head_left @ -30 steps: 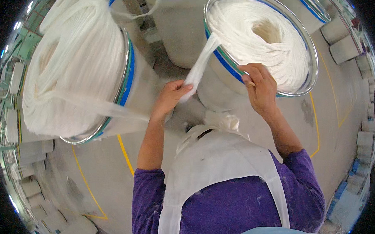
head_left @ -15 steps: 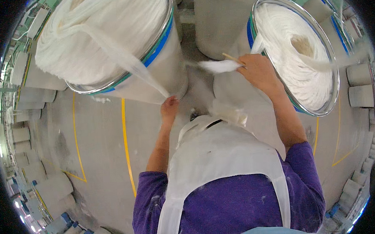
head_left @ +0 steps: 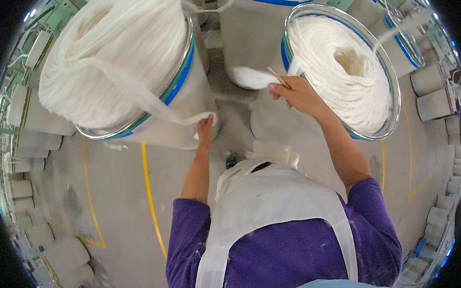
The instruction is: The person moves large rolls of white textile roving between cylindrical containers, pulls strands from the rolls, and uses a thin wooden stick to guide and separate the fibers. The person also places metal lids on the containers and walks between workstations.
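Note:
My left hand (head_left: pixel 205 128) is closed on the end of a white fibre sliver (head_left: pixel 130 91), which hangs in a slack band from the heaped coil in the left can (head_left: pixel 197 94). In my right hand (head_left: pixel 299 95) is a thin wooden stick (head_left: pixel 278 77), with a tuft of white fibre (head_left: pixel 253 78) pointing left from the fingers. Beside that hand stands the right can (head_left: pixel 395 101), tilted in view, with a coil of sliver (head_left: pixel 319 52) round a central hole. A short strip of sliver (head_left: pixel 295 66) hangs over its near-left rim.
Another large can (head_left: pixel 251 35) stands behind, between the two. More cans (head_left: pixel 433 81) line the right side, and several others (head_left: pixel 66 259) stand at the left. Yellow lines (head_left: pixel 153 209) mark the grey floor. A fibre scrap (head_left: pixel 116 147) lies below the left can.
The sliver at my left hand has gone from taut to slack, its end curling over the fingers. My right hand has turned, and the stick now points up and left. The view has shifted slightly.

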The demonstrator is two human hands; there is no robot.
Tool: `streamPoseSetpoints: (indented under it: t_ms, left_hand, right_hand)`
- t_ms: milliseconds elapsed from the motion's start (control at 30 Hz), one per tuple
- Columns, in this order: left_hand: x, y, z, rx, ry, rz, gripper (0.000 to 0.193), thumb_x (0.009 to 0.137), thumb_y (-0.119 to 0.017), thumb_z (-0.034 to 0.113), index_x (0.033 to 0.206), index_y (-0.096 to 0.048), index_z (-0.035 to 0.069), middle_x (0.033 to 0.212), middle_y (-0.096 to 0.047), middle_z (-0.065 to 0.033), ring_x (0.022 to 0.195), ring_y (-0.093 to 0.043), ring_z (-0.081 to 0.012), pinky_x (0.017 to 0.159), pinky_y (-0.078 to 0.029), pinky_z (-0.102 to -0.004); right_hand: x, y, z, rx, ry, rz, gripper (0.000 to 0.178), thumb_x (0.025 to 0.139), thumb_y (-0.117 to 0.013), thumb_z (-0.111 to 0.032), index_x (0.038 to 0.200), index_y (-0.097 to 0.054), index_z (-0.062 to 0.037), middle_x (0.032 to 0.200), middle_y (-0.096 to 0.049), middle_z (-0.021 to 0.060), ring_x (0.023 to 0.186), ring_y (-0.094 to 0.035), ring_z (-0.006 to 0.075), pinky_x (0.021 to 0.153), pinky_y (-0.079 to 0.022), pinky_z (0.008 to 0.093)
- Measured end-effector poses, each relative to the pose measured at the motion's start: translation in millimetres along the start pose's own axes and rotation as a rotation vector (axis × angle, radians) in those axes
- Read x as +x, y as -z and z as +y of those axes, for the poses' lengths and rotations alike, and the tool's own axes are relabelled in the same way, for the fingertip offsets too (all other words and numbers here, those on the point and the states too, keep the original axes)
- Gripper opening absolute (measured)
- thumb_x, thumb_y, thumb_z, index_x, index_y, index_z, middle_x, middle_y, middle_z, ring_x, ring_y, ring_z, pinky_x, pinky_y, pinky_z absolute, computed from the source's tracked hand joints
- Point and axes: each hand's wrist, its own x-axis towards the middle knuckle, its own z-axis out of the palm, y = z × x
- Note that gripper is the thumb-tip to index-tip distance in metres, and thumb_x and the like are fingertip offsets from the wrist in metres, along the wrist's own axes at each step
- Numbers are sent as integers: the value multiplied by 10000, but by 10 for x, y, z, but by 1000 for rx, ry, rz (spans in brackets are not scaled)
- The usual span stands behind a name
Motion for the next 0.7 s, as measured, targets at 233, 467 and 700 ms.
streamPoseSetpoints:
  t_ms: [233, 467, 700]
  left_hand:
    - [-540, 225, 2243, -928, -42, -357, 427, 923, -566, 427, 943, -589, 1, 814, -591, -50, 795, -593, -167, 726, -506, -301]
    - [-682, 506, 2898, -500, -113, -453, 419, 894, -632, 352, 1095, -561, -9, 964, -619, -73, 975, -568, -157, 902, -439, -301]
    - [-535, -218, 1988, -367, -456, -393, 695, 796, -744, 334, 1325, -451, -9, 1264, -529, -125, 1136, -511, -229, 949, -415, -341]
  right_hand:
    - [184, -100, 84, -55, 229, 120, 523, 789, -717, -425, 1059, -579, 1, 788, -621, 62, 601, -530, 109, 529, -421, 239]
    - [216, 51, 53, 155, 157, 137, 434, 683, -777, -199, 1015, -594, 15, 793, -643, 122, 673, -621, 208, 613, -488, 325]
    - [174, 209, -161, 283, 180, 58, 372, 671, -785, -152, 935, -588, 21, 714, -600, 64, 552, -545, 121, 508, -437, 264]
